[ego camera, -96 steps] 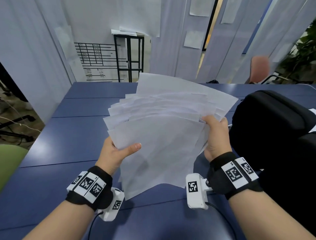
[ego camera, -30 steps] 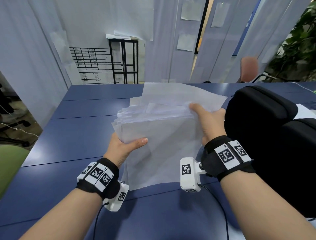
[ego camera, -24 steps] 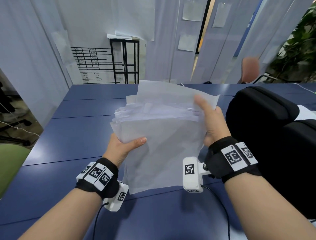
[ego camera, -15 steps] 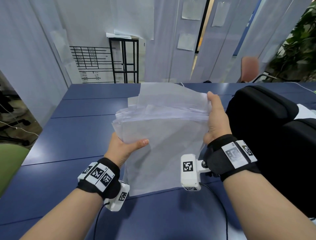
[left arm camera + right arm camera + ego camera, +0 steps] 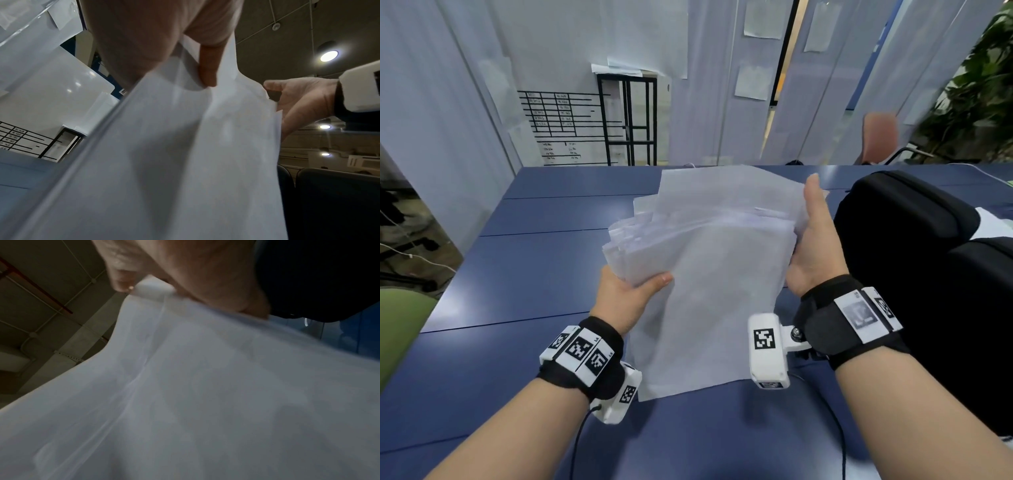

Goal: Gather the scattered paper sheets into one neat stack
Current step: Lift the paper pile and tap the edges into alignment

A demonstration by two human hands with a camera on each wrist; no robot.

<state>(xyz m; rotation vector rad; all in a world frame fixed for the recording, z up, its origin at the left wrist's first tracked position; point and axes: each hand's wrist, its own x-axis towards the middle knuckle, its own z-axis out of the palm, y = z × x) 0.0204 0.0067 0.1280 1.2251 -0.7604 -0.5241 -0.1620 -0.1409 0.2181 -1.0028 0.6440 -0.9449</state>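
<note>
Gripping paper sheets point(image 5: 705, 274) over blue table point(image 5: 534, 274), left fingers point(image 5: 657, 279) and right fingers point(image 5: 813, 198); pale partitions point(image 5: 431, 102) behind.

A dark blue table, seams running across its top.
The table point(image 5: 534, 274) carries a large black bag point(image 5: 914, 260) on its right side; a white item point(image 5: 995, 222), partly hidden, lies against the bag, and a thin pale cable point(image 5: 993, 173) trails behind it.
</note>
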